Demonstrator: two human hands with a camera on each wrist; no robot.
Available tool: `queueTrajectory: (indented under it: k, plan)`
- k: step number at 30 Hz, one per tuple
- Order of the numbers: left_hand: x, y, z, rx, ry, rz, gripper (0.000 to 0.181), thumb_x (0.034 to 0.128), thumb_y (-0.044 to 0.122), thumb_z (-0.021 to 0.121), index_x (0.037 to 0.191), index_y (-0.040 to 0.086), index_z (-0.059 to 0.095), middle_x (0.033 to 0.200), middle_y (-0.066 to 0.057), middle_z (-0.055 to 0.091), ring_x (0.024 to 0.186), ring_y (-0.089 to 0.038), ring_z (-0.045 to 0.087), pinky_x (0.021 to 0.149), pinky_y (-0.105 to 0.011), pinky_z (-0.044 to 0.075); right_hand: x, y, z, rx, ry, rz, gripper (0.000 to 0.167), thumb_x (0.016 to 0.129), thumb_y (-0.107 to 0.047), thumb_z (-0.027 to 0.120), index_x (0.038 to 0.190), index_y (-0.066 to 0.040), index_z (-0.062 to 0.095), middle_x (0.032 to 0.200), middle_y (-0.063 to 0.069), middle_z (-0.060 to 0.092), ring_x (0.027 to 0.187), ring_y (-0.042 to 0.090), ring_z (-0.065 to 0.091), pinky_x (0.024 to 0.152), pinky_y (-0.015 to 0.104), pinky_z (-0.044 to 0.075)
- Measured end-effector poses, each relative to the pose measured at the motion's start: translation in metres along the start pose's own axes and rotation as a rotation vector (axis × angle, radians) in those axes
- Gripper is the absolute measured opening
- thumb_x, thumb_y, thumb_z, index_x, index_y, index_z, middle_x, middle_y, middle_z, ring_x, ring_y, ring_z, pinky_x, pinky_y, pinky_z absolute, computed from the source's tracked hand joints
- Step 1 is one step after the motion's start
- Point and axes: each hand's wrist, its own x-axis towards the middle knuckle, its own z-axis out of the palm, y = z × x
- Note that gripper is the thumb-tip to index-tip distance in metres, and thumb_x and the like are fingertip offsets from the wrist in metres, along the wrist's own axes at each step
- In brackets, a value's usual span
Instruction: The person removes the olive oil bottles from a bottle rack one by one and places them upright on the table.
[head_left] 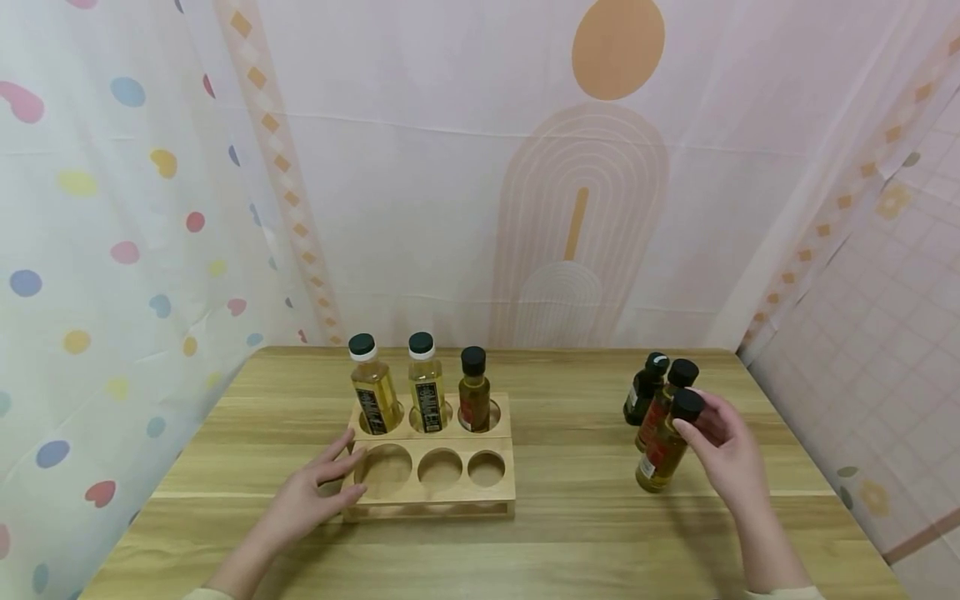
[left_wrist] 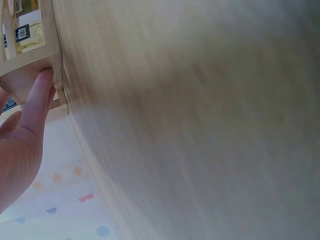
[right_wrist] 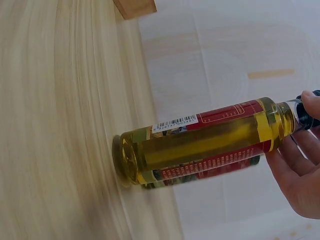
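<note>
A two-tier wooden rack (head_left: 438, 493) stands left of centre, with two pale oil bottles (head_left: 375, 395) (head_left: 428, 395) and a smaller dark bottle (head_left: 474, 400) in its back row; three front holes hold nothing. My left hand (head_left: 303, 500) rests on the rack's left end, fingers extended, and in the left wrist view its fingertips (left_wrist: 45, 75) touch the side panel. At the right, my right hand (head_left: 723, 450) pinches the black cap of a red-labelled oil bottle (head_left: 662, 457). In the right wrist view that bottle (right_wrist: 205, 142) shows its barcode, the hand (right_wrist: 302, 165) around its neck.
Behind the pinched bottle stand another red-labelled bottle (head_left: 654, 417) and a small dark bottle (head_left: 640, 398). The wooden table (head_left: 570, 533) reaches back to a patterned curtain (head_left: 420, 208), with more curtains at both sides.
</note>
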Motion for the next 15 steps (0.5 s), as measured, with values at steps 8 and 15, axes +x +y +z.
queueTrajectory:
  k: [8, 15]
  plan:
    - [0.000, 0.001, 0.000, -0.005, 0.003, 0.000, 0.054, 0.0889, 0.028, 0.076, 0.132, -0.001, 0.061, 0.155, -0.019, 0.034, 0.137, -0.048, 0.034, 0.102, -0.060, 0.034, -0.003, 0.006, -0.010, -0.018, 0.030, 0.019, 0.039, 0.092, -0.002, 0.069, 0.127, 0.008, 0.054, 0.097, -0.033, 0.057, 0.090, -0.012, 0.057, 0.079, 0.006, 0.045]
    - [-0.001, -0.001, 0.001, -0.013, 0.003, 0.005, 0.054, 0.0889, 0.027, 0.076, 0.132, 0.000, 0.061, 0.156, -0.019, 0.034, 0.137, -0.049, 0.034, 0.102, -0.060, 0.034, -0.002, 0.007, -0.012, -0.024, 0.044, 0.037, 0.039, 0.093, -0.004, 0.069, 0.127, 0.007, 0.054, 0.096, -0.033, 0.058, 0.089, -0.012, 0.058, 0.079, 0.006, 0.045]
